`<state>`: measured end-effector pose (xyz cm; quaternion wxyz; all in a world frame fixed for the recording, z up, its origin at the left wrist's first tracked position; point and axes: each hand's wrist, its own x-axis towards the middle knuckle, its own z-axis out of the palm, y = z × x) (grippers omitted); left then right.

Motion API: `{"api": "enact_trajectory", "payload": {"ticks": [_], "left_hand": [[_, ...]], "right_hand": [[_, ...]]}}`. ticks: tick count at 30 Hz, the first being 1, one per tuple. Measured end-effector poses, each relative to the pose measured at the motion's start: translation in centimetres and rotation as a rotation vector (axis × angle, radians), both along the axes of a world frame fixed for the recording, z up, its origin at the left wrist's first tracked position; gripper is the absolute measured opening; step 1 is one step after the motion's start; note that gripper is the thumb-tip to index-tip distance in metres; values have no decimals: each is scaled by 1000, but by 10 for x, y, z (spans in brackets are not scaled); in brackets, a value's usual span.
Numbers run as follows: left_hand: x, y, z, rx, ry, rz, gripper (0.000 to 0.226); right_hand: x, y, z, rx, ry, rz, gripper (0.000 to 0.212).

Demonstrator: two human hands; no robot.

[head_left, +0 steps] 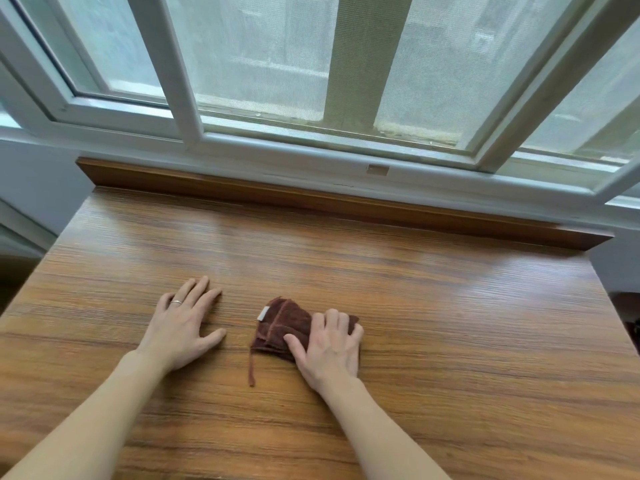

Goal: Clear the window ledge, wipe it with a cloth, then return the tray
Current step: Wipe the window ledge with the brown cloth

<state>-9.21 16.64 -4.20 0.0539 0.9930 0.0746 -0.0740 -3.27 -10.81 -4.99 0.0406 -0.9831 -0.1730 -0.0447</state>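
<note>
Left hand flat on the wooden window ledge, palm down, fingers straight and slightly spread, thumb out to the right. Holding nothing. Thin ring on one finger. Bare forearm running back to the lower left corner.

Just right of that thumb, a narrow strip of bare wood, then the cloth: dark brown, folded into a small thick pad, lying on the ledge near its middle and toward the near edge. White tag on its upper left side. Thin brown loop of the same fabric trailing from its lower left corner toward the viewer, flat on the wood.

Right hand pressed down on the right half of the cloth, palm over it. Fingers bent at the knuckles, tips curled over the far right edge of the pad; thumb stretched left across the top of the fabric. Cloth gripped against the ledge, not lifted. Forearm running back to the lower right.

Behind both hands, well apart, a raised wooden strip along the back of the ledge, and above it the white window frame with mesh-screened panes. Small square notch in the white sill right of centre. Right end of the ledge bare wood grain, with a dark blurred patch past its edge, too unclear to identify.
</note>
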Motion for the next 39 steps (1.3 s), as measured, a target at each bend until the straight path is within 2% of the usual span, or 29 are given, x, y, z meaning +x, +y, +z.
{"api": "enact_trajectory", "payload": {"ticks": [7,17,27,35,39], "left_hand": [[0,-2,0,31,22,-5,82],[-1,-5,-6,28,7,11,82],[11,-16,-6,-47,60,69,90],[30,-26,1,-122,107,37,91],[30,-24,0,-122,100,31,92]], "right_hand": [[-5,50,3,19,14,100,60],[6,39,0,19,36,145,62],[47,-53,1,-10,-18,-54,58],[71,-124,3,-79,48,-245,66],[73,-135,2,-52,19,-288,67]]}}
